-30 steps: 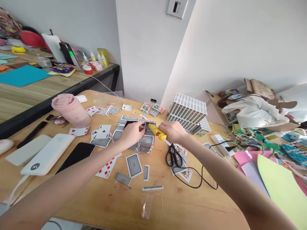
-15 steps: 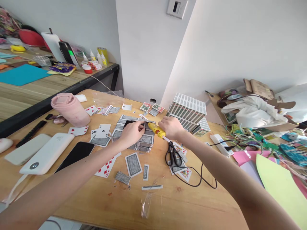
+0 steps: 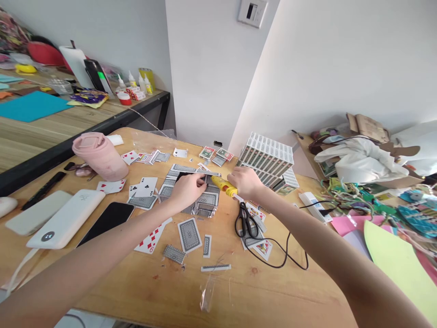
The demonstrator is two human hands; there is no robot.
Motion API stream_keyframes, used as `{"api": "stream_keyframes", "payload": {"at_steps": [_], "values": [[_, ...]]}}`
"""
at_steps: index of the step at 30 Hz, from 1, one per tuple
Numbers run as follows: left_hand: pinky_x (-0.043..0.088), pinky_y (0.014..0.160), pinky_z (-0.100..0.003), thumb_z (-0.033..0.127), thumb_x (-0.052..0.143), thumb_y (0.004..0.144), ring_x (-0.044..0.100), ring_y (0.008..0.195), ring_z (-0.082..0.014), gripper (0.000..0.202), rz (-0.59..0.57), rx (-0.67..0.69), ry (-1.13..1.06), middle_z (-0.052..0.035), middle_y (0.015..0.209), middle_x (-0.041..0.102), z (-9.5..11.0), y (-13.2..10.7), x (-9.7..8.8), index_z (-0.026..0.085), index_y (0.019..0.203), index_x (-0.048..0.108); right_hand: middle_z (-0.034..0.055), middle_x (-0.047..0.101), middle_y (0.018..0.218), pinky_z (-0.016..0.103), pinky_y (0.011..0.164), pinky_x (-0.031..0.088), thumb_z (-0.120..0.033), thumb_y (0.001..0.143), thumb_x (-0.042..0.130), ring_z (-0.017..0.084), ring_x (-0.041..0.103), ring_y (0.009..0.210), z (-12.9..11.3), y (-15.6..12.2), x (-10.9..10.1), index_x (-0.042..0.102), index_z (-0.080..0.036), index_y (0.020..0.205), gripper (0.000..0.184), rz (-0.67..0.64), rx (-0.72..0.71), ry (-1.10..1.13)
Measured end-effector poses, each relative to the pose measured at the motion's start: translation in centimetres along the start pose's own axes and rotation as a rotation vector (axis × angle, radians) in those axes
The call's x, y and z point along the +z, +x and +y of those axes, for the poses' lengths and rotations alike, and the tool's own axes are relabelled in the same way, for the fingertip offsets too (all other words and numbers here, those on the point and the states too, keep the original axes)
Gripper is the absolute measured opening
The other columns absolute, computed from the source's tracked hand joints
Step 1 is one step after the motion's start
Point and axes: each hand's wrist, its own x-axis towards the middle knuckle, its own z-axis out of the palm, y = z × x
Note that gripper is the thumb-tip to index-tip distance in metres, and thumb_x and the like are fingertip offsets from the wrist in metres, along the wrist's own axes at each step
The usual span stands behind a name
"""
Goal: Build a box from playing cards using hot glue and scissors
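Observation:
My right hand (image 3: 246, 181) is wrapped round a yellow hot glue gun (image 3: 224, 186), its nozzle pointing left at the end of a narrow card strip (image 3: 214, 173). My left hand (image 3: 189, 189) has its fingers closed at that strip, over a structure built of grey-backed playing cards (image 3: 208, 198). The fingertips are partly hidden, and a dark opening shows behind the hand. Black-handled scissors (image 3: 246, 223) lie below the glue gun on several cards. A whole card (image 3: 190, 234) and cut card pieces (image 3: 207, 246) rest on the near side.
A tall block of stacked cards (image 3: 266, 155) stands behind my right hand. On the left are a pink tumbler (image 3: 99, 157), a phone (image 3: 106, 222) and a white power bank (image 3: 66, 219). A black cord (image 3: 287, 255) loops under my right forearm near a power strip (image 3: 314, 207).
The glue gun and my right hand have shifted very slightly to the right, and the nozzle sits a little lower. My left hand stays at the card structure.

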Motion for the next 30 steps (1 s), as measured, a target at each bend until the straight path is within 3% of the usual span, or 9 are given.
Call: {"api": "stream_keyframes", "payload": {"at_steps": [21, 30], "values": [[0.048, 0.07, -0.026, 0.032, 0.053, 0.074, 0.066, 0.083, -0.019, 0.031, 0.026, 0.004, -0.036, -0.0003, 0.085, 0.072, -0.2, 0.1, 0.2, 0.023, 0.102, 0.064, 0.0065, 0.062, 0.069, 0.028, 0.052, 0.019, -0.03, 0.067, 0.05, 0.019, 0.052, 0.069, 1.3, -2.4, -0.2, 0.058, -0.016, 0.07, 0.017, -0.057, 0.101, 0.016], [0.048, 0.072, -0.027, 0.033, 0.051, 0.075, 0.065, 0.085, -0.0193, 0.032, 0.023, 0.003, -0.041, -0.0014, 0.087, 0.071, -0.2, 0.0, 0.1, 0.021, 0.103, 0.063, 0.0071, 0.061, 0.071, 0.028, 0.056, 0.024, -0.023, 0.073, 0.049, 0.019, 0.052, 0.073, 2.0, -3.7, -1.6, 0.056, -0.016, 0.071, 0.01, -0.098, 0.124, -0.005]]}}
